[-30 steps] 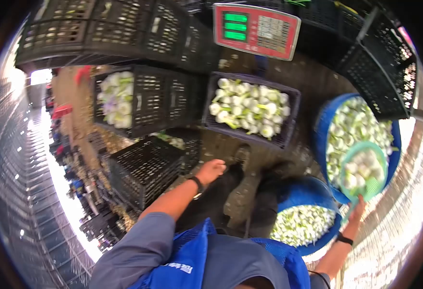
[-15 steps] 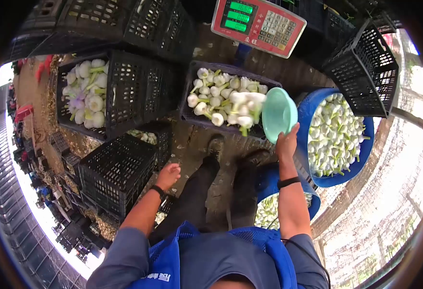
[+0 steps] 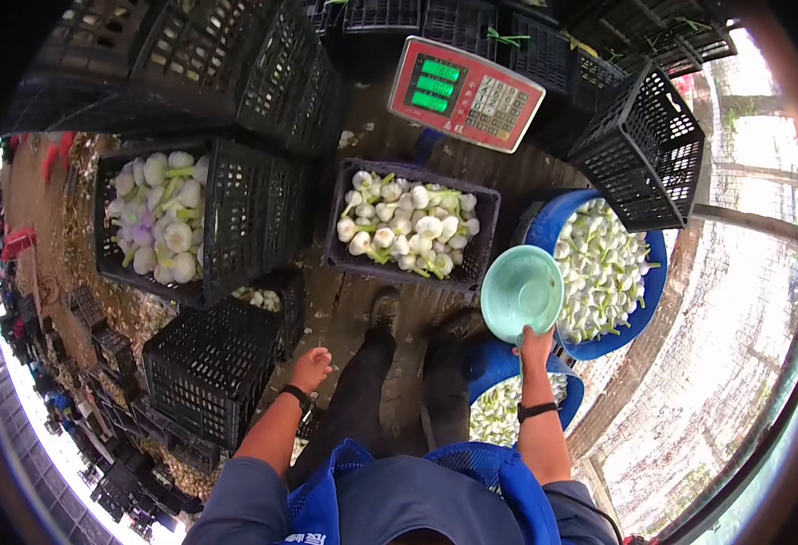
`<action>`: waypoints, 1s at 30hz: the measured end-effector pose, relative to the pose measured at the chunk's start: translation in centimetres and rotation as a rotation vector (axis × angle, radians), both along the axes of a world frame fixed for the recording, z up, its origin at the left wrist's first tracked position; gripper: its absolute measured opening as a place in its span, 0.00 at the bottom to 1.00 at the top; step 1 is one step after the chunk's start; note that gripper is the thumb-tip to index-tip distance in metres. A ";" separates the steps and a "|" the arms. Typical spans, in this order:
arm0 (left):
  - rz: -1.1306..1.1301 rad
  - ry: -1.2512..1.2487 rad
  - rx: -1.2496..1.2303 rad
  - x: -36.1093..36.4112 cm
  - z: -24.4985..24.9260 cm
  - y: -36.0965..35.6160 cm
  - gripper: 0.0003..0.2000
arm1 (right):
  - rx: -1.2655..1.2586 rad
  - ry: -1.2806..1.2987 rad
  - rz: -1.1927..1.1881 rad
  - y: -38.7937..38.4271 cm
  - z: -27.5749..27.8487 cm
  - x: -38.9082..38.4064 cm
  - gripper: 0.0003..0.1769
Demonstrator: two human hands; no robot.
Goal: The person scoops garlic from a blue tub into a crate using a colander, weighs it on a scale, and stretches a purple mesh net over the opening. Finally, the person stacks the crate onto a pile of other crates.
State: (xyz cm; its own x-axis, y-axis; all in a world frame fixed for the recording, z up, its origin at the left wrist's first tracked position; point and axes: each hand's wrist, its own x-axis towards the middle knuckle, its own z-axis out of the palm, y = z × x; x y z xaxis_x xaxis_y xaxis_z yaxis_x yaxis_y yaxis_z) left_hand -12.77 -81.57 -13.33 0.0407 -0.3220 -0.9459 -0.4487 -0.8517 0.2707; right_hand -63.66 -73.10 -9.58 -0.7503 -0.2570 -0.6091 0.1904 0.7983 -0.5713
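My right hand (image 3: pixel 534 349) is closed on the rim of a light green plastic basin (image 3: pixel 522 292). The basin's hollow faces up and holds nothing. It is between a dark crate (image 3: pixel 334 247) of garlic bulbs (image 3: pixel 414 232) and a large blue tub (image 3: pixel 655 289) filled with garlic (image 3: pixel 603 272). My left hand (image 3: pixel 310 369) hangs free with its fingers curled in and nothing seen in them. Closest to it is a black slatted crate (image 3: pixel 213 363) on the left.
A red scale display (image 3: pixel 465 94) with green digits stands behind the garlic crate. Another black crate (image 3: pixel 258 204) of garlic is at the left. An upended crate (image 3: pixel 644 150) leans over the blue tub, and a second blue tub (image 3: pixel 573 400) sits by my right leg.
The basin has come down toward me and turned from tipped to facing up. Garlic that was falling from it now lies in the crate. The camera view has shifted a little.
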 end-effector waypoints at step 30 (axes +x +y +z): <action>-0.872 -0.196 -0.854 -37.8 -17.4 -16.3 0.28 | 0.184 0.263 0.149 14.4 -19.0 -27.9 0.40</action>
